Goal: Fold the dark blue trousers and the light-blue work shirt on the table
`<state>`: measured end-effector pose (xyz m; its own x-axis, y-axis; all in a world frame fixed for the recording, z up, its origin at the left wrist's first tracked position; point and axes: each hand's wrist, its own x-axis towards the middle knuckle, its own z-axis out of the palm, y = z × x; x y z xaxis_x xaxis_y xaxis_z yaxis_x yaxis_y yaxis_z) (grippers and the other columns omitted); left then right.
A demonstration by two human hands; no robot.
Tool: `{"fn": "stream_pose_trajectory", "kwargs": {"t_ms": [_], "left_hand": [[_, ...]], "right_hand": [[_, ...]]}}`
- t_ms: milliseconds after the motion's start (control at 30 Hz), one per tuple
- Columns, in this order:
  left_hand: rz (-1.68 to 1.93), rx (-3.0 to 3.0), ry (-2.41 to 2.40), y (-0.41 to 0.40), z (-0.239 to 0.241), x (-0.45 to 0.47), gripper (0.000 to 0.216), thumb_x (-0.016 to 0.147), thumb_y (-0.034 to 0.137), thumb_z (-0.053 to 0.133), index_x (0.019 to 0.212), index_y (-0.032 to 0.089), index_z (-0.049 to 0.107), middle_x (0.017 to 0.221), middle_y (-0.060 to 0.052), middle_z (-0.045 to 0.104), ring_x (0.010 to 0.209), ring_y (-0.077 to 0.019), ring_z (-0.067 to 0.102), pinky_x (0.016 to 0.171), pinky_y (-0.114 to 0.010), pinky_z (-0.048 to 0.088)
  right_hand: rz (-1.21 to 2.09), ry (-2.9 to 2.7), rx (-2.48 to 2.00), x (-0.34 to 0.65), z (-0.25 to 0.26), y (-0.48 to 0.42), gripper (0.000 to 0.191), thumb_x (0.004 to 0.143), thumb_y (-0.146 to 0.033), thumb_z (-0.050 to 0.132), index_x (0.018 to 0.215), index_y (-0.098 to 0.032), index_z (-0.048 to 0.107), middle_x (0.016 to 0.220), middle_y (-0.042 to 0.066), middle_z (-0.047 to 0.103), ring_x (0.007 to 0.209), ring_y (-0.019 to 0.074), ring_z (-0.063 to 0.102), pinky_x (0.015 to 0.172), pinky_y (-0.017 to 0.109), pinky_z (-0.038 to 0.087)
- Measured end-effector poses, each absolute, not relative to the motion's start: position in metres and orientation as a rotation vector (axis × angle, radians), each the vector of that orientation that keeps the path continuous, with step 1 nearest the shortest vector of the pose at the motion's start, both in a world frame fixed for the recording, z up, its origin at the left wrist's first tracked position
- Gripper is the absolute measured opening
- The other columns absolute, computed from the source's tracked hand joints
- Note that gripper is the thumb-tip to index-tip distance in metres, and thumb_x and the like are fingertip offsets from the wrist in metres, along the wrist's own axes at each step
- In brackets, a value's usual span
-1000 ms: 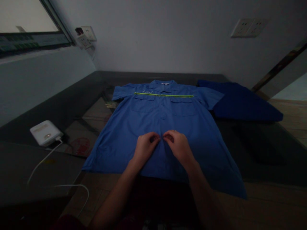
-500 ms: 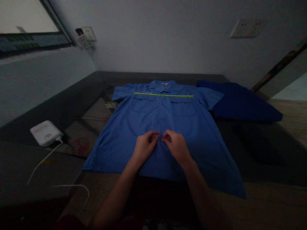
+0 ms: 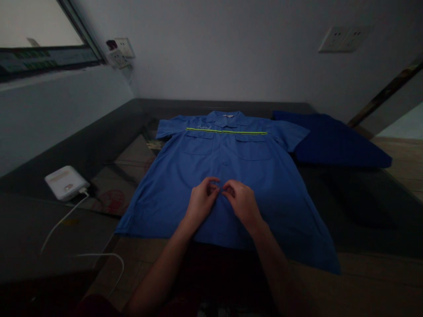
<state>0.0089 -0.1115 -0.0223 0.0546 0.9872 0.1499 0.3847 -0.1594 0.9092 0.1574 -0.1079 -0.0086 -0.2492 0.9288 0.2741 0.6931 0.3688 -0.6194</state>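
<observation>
A blue short-sleeved button-up shirt (image 3: 205,154) lies spread face up, collar away from me. It has a yellow-green stripe across the chest and two flap pockets. My left hand (image 3: 202,198) is at the lower front placket, thumb and forefinger curled around a bit of the cloth edge. Right beside it, my right hand (image 3: 243,200) pinches the other side of the same placket, fingers bent in. The fingertips almost meet. Whatever button or buttonhole is between them is too small and dark to make out.
A folded dark blue cloth (image 3: 333,141) lies at the right, partly under the shirt's sleeve. On the left sits a white box-shaped device (image 3: 66,182) with a white cable (image 3: 62,224). The dark glossy tabletop (image 3: 360,198) meets a wall with sockets (image 3: 343,39).
My left forefinger has lifted slightly from the thumb, while both hands stay at the placket. The view has shifted a little; the shirt lies as before.
</observation>
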Motion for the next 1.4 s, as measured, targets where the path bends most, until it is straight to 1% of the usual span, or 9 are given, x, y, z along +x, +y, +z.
{"fn": "stream_pose_trajectory", "kwargs": {"t_ms": [233, 500, 767, 833, 933, 1000, 1067, 1200, 1400], "left_hand": [[1.093, 1.705, 1.409, -0.112, -0.026, 0.009, 0.026, 0.086, 0.013, 0.054, 0.111, 0.021, 0.056, 0.082, 0.0, 0.068, 0.076, -0.0141, 0.067, 0.072, -0.026, 0.052], [1.106, 1.706, 1.399, -0.113, -0.024, 0.01, 0.028, 0.086, 0.012, 0.054, 0.112, 0.022, 0.056, 0.085, 0.0, 0.07, 0.078, -0.0143, 0.068, 0.073, -0.026, 0.052], [1.122, 1.691, 1.377, -0.112, -0.024, 0.01, 0.027, 0.083, 0.013, 0.056, 0.109, 0.021, 0.055, 0.083, 0.001, 0.068, 0.076, -0.0137, 0.067, 0.071, -0.025, 0.051], [1.105, 1.768, 1.45, -0.112, -0.023, 0.011, 0.023, 0.083, 0.014, 0.057, 0.105, 0.02, 0.056, 0.081, 0.001, 0.067, 0.074, -0.014, 0.064, 0.069, -0.026, 0.049], [0.989, 1.973, 1.677, -0.112, -0.018, 0.013, 0.006, 0.084, 0.022, 0.06, 0.089, 0.018, 0.06, 0.079, -0.002, 0.063, 0.077, -0.0177, 0.06, 0.07, -0.03, 0.045], [0.864, 2.088, 1.768, -0.113, -0.015, 0.014, 0.015, 0.088, 0.027, 0.056, 0.078, 0.018, 0.062, 0.078, -0.003, 0.061, 0.08, -0.0205, 0.058, 0.071, -0.033, 0.041], [0.772, 2.146, 1.766, -0.114, -0.013, 0.014, 0.024, 0.092, 0.028, 0.051, 0.073, 0.018, 0.063, 0.076, -0.004, 0.06, 0.081, -0.0213, 0.058, 0.07, -0.033, 0.038], [0.731, 2.141, 1.72, -0.113, -0.013, 0.014, 0.026, 0.093, 0.024, 0.049, 0.071, 0.018, 0.062, 0.076, -0.002, 0.061, 0.079, -0.0197, 0.057, 0.069, -0.031, 0.034], [0.676, 2.134, 1.714, -0.112, -0.016, 0.011, 0.023, 0.094, 0.026, 0.048, 0.078, 0.018, 0.063, 0.081, -0.002, 0.062, 0.083, -0.0194, 0.057, 0.071, -0.031, 0.033]], "right_hand": [[0.31, -2.19, -1.443, 0.152, -0.002, -0.11, 0.015, 0.085, -0.007, 0.051, 0.086, -0.018, 0.062, 0.088, 0.007, 0.065, 0.084, 0.0207, 0.06, 0.075, 0.031, 0.044], [0.247, -2.34, -1.462, 0.15, 0.009, -0.104, 0.023, 0.087, -0.003, 0.045, 0.082, -0.019, 0.06, 0.086, 0.007, 0.066, 0.078, 0.0196, 0.059, 0.069, 0.03, 0.041], [0.354, -2.29, -1.416, 0.157, 0.003, -0.097, 0.017, 0.085, -0.006, 0.052, 0.077, -0.02, 0.06, 0.077, 0.002, 0.064, 0.072, 0.0161, 0.058, 0.066, 0.027, 0.038], [0.39, -2.253, -1.41, 0.159, 0.003, -0.097, 0.016, 0.083, -0.006, 0.056, 0.074, -0.019, 0.06, 0.075, 0.001, 0.064, 0.071, 0.0157, 0.058, 0.066, 0.027, 0.038], [0.42, -2.194, -1.401, 0.16, 0.005, -0.098, 0.017, 0.082, -0.006, 0.058, 0.071, -0.019, 0.059, 0.073, 0.002, 0.064, 0.07, 0.016, 0.059, 0.066, 0.027, 0.039], [0.419, -2.158, -1.395, 0.16, 0.006, -0.099, 0.018, 0.083, -0.007, 0.058, 0.07, -0.019, 0.058, 0.074, 0.002, 0.064, 0.072, 0.0164, 0.059, 0.067, 0.027, 0.04], [0.417, -2.14, -1.387, 0.16, 0.006, -0.101, 0.019, 0.084, -0.007, 0.058, 0.07, -0.02, 0.058, 0.075, 0.002, 0.064, 0.072, 0.0166, 0.06, 0.068, 0.027, 0.041], [0.413, -2.134, -1.375, 0.159, 0.004, -0.103, 0.019, 0.083, -0.007, 0.058, 0.069, -0.02, 0.058, 0.075, 0.002, 0.063, 0.071, 0.016, 0.06, 0.067, 0.027, 0.043], [0.527, -2.083, -1.401, 0.16, 0.002, -0.1, 0.013, 0.08, -0.006, 0.063, 0.073, -0.018, 0.063, 0.076, 0.002, 0.067, 0.07, 0.0155, 0.062, 0.069, 0.027, 0.045]]}}
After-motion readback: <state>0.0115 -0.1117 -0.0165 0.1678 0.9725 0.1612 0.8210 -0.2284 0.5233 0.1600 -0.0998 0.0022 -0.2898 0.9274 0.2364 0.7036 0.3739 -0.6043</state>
